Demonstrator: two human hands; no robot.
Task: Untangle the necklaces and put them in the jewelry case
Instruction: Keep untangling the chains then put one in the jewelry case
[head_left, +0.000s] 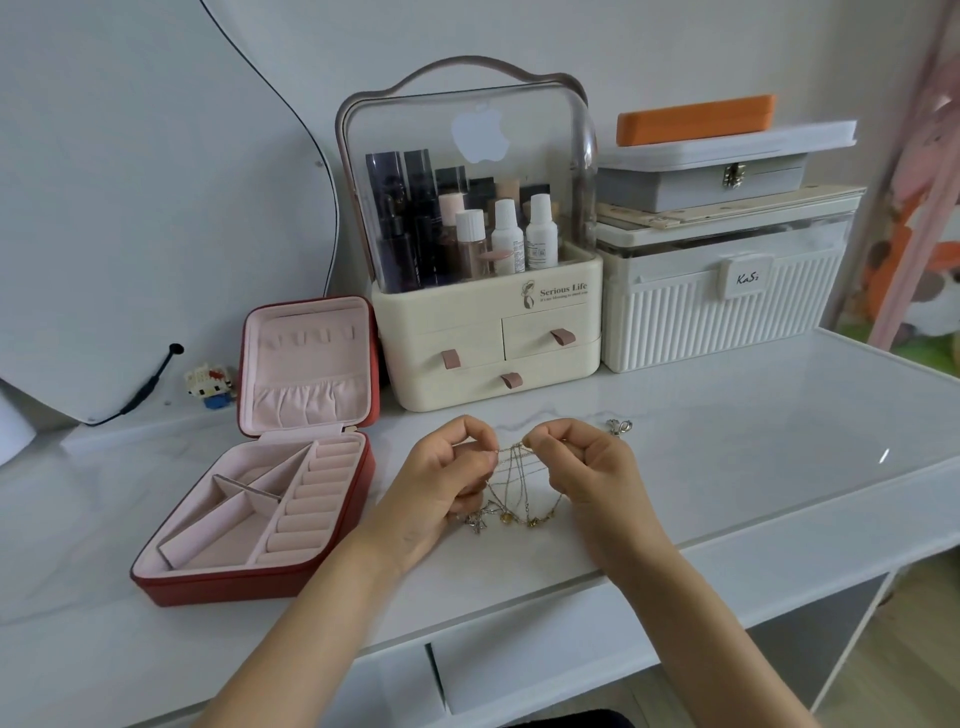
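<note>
Both hands, the left hand (451, 470) and the right hand (582, 457), pinch the tangled necklaces (522, 488) just above the surface (727, 467), the open jewelry case (249, 519) at nine o'clock; the chains look light, limp and snag-prone, best held near the knot.

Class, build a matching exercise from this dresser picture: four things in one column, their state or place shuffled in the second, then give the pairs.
Things:
1. necklaces
2. jewelry case
3. orange box
4. toy figure

States or places:
A. on top of the stacked boxes
B. open, compartments bare
C. beside the case's lid, near a black cable
D. pinched between left hand and right hand

Pairs: 1-D, 2-B, 3-A, 4-C
</note>
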